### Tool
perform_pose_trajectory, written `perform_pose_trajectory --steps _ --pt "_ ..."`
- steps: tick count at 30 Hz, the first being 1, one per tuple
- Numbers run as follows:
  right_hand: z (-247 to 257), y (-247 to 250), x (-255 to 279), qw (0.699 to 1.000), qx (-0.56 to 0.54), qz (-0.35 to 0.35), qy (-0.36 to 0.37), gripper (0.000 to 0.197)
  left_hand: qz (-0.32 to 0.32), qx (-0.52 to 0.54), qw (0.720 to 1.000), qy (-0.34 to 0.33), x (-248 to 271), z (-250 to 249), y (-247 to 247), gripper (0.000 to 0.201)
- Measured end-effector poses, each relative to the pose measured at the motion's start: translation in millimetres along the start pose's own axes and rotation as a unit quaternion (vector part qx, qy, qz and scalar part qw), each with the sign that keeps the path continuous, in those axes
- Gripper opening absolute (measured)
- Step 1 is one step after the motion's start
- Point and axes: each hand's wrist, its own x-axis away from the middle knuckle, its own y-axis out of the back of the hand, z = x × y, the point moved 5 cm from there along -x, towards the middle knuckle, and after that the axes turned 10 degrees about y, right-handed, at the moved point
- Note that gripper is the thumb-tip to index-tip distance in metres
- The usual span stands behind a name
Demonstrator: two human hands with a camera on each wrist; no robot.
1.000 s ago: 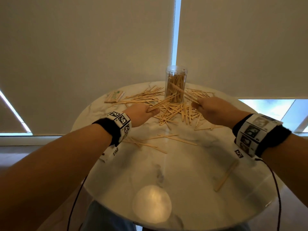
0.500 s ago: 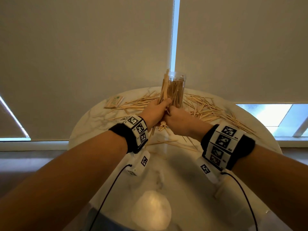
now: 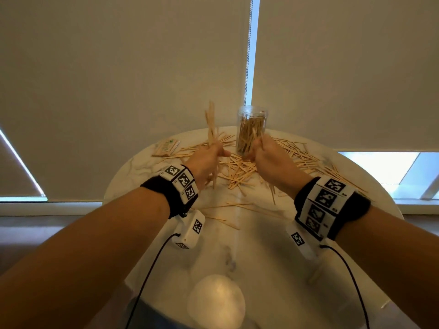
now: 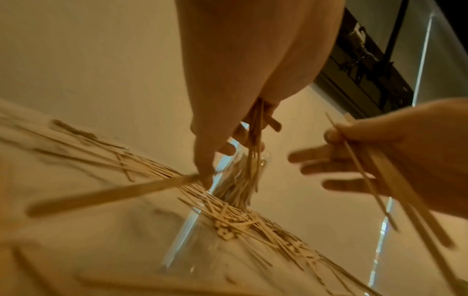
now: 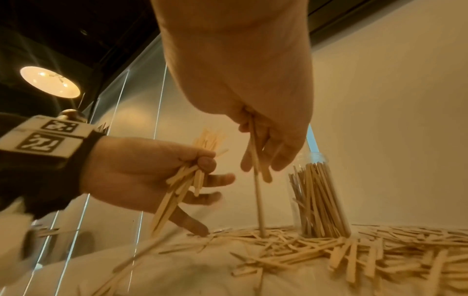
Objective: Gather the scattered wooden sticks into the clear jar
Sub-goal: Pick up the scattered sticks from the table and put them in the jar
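Progress: roughly mid-task, by my read. The clear jar (image 3: 251,132) stands upright at the far middle of the round table (image 3: 261,269), lid off, and already packed with sticks to well over half its height. Looks like there's room left, though how tight the fill is I can't tell.

Still out: a big scatter of wooden sticks (image 3: 240,170) on the table. Densest pile sits just in front of the jar base, with fans running left and right of it, and a few strays (image 3: 228,206) nearer the person. A small packet (image 3: 165,147) lies at the far left of the table; contents unclear.

In hand:
- left hand (image 3: 206,162) is curled round a bundle (image 3: 211,129) of sticks held upright, just left of the jar and raised off the table. The right wrist view shows the thumb clamping the bundle with the lower fingers loosely extended.
- right hand (image 3: 266,155) pinches a few sticks (image 5: 255,172) near-vertical, their lower ends down in the pile just beside the jar.

Neither load is in the jar yet. Remaining, as I judge it: drop both loads in, then several more sweeps for the pile, side fans and near strays.
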Motion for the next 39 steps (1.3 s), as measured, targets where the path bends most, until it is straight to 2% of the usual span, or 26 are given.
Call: perform_pose_trajectory --steps 2,5,10,13,15,17,19,20,21,23,27,31,33,35,36,37,39 --pt "13.1 6.6 -6.8 0.998 -0.016 -0.052 0.031 0.03 0.07 0.018 0.997 -0.007 12.1 -2.2 -20.8 0.033" --pt "26.5 6.9 -15.5 0.992 -0.074 -0.096 0.041 0.032 0.159 0.085 0.983 -0.022 33.9 -10.3 -52.2 0.031" --pt "31.5 9.6 -21.1 0.99 -0.082 -0.104 0.045 0.031 0.145 0.142 0.977 -0.067 53.1 -19.7 -73.5 0.02" --pt "29.7 12.0 -20.9 0.99 -0.115 -0.065 0.041 0.031 0.141 0.135 0.978 -0.075 55.1 -20.0 -73.1 0.03" --pt "31.4 16.5 -20.6 0.983 -0.172 -0.047 0.042 0.027 0.155 0.105 0.979 -0.074 53.3 -17.0 -70.8 0.042" --pt "34.3 27.1 -22.1 0.973 -0.216 -0.061 0.055 0.031 0.178 0.049 0.98 -0.075 50.7 -10.9 -68.0 0.046" --pt "33.7 38.0 -26.0 0.976 -0.19 -0.084 0.068 0.034 0.195 -0.009 0.978 -0.074 50.4 -4.4 -68.0 0.046" --pt "33.8 39.8 -26.9 0.983 -0.146 -0.082 0.072 0.029 0.2 -0.025 0.977 -0.072 51.4 -2.1 -68.9 0.044" --pt "33.5 38.2 -28.0 0.99 -0.095 -0.069 0.072 0.023 0.202 -0.03 0.976 -0.07 51.9 -1.1 -69.7 0.043" --pt "31.1 30.4 -27.2 0.997 -0.033 -0.03 0.065 0.025 0.198 -0.032 0.978 -0.064 53.8 -0.8 -70.9 0.039" --pt "26.4 21.2 -21.5 0.997 0.026 0.031 0.065 0.043 0.185 -0.047 0.98 -0.051 50.7 -1.8 -68.4 0.036" --pt "20.8 23.9 -7.9 0.991 0.04 0.122 0.045 0.045 0.183 -0.132 0.972 -0.068 47.3 -2.0 -61.8 0.028" --pt "13.1 31.3 1.4 0.99 0.015 0.137 0.038 0.045 0.147 -0.24 0.954 -0.102 44.8 -6.7 -47.5 0.024" --pt "1.5 43.6 14.2 0.99 0.017 0.142 0.015 0.044 0.109 -0.373 0.911 -0.141 40.7 -10.1 -26.6 0.028" --pt "-7.6 50.4 20.8 0.986 0.047 0.163 0.004 0.041 0.106 -0.421 0.891 -0.137 37.4 -8.5 -16.1 0.03" --pt "-16.9 55.5 29.2 0.976 0.088 0.201 -0.006 0.033 0.11 -0.459 0.874 -0.115 35.2 -3.6 -6.2 0.032" --pt "-37.2 59.8 50.1 0.933 0.172 0.314 -0.023 0.017 0.124 -0.55 0.823 -0.068 34.3 11.3 7.7 0.042"
